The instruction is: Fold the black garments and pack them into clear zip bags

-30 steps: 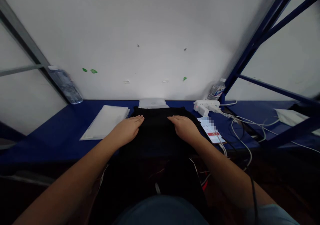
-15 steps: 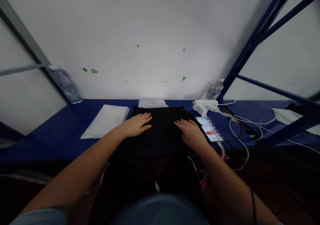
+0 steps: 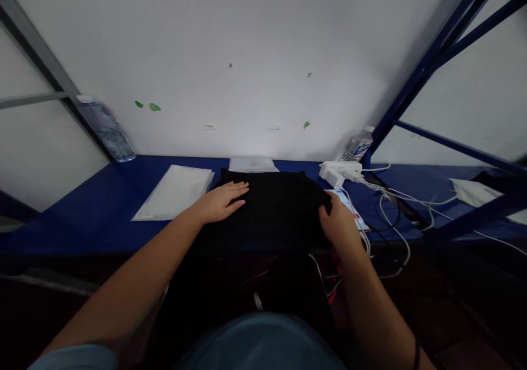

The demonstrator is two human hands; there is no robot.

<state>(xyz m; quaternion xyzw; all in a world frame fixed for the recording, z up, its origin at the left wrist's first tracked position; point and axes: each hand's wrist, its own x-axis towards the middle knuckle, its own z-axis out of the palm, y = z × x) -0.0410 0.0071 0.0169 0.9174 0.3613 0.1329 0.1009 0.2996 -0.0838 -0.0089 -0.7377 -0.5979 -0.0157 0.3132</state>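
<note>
A black cloth garment (image 3: pixel 275 208) lies spread over the blue table in front of me; its exact kind I cannot make out. My left hand (image 3: pixel 224 201) rests flat on its left part, fingers stretched out and pointing right. At the garment's right edge, my right hand (image 3: pixel 338 219) has its fingers bent round the cloth, pinching it between thumb and fingers. Just behind that hand lies a phone (image 3: pixel 357 216) with a lit screen, partly covered by the hand.
White plastic sleeves (image 3: pixel 175 191) lie left, and a white packet (image 3: pixel 252 164) sits behind the garment. A power strip (image 3: pixel 341 168) with tangled cables (image 3: pixel 385 194) is at right. Bottles stand at left (image 3: pixel 107 131) and right (image 3: pixel 359 145), near the frame posts.
My right hand has moved right, from lying flat on the garment to gripping its right edge, which is now drawn outward over part of the phone. My left hand stays nearly in place.
</note>
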